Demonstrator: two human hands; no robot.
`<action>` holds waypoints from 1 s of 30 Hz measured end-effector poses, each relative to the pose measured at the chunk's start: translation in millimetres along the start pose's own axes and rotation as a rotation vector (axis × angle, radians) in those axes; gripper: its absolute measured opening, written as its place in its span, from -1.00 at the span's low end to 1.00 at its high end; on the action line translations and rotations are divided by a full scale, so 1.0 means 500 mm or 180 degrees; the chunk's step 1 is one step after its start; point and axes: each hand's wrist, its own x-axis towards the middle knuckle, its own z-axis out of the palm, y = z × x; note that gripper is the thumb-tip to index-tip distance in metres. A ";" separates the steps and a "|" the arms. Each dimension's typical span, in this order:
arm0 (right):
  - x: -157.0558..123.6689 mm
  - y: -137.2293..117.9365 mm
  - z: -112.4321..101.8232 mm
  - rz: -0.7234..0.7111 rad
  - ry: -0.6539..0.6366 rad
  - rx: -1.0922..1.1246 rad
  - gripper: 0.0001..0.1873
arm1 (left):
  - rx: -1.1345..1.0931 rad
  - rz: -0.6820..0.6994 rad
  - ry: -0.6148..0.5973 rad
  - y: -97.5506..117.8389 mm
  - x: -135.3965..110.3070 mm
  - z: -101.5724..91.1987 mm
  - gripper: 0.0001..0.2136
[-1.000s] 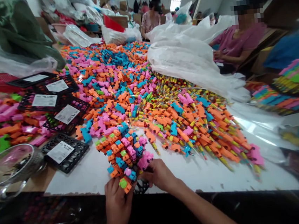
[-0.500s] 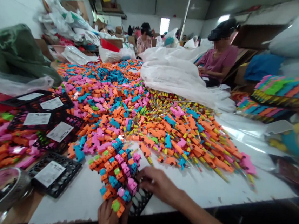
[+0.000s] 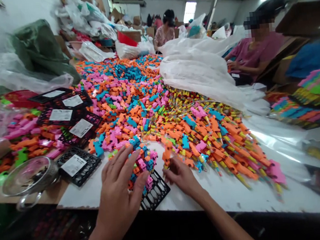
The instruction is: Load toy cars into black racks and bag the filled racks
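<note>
My left hand [image 3: 118, 192] lies flat with its fingers spread on top of a cluster of small coloured plastic toys [image 3: 143, 163] that stand in a black grid tray [image 3: 155, 192] at the table's near edge. To the right of the tray, my right hand [image 3: 180, 174] pinches an orange toy piece [image 3: 167, 156] at the edge of the big loose pile [image 3: 200, 131].
Several black grid trays with white labels [image 3: 69, 123] lie at the left, next to a metal bowl [image 3: 30, 179]. A heap of orange, pink and blue toys [image 3: 122, 86] covers the table. White plastic bags [image 3: 203, 74] lie at the right. Two people sit at the far side.
My left hand has moved from under the tray's near end to lie flat on top of the toys. My right hand has left the tray and taken an orange piece from the pile.
</note>
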 end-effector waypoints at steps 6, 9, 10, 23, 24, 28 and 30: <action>-0.031 0.027 0.062 -0.0117 -0.0562 0.1230 -0.76 | 0.0543 -0.0113 -0.0574 -0.008 0.013 0.048 -0.53; -0.025 0.023 0.054 -0.0530 -0.0537 0.0404 -0.91 | 0.0582 -0.0020 -0.0612 -0.012 0.007 0.046 -0.58; -0.023 0.019 0.050 -0.0730 -0.0555 0.0043 -0.95 | 0.0581 0.0025 -0.0620 -0.012 0.007 0.044 -0.58; 0.071 -0.028 -0.057 -0.0458 0.0781 -0.2767 -0.75 | 0.0744 0.0176 -0.0776 -0.009 0.021 0.034 -0.58; 0.088 -0.034 -0.069 -0.0214 0.0818 -0.3120 -0.76 | 0.0790 0.0163 -0.0758 -0.006 0.027 0.032 -0.56; 0.104 -0.045 -0.086 -0.0073 0.0683 -0.3251 -0.86 | 0.0970 0.0202 -0.0790 0.012 0.054 0.034 -0.48; 0.077 -0.034 -0.072 -0.0176 0.0620 -0.2343 -0.85 | 0.0967 0.0247 -0.0977 0.017 0.062 0.041 -0.48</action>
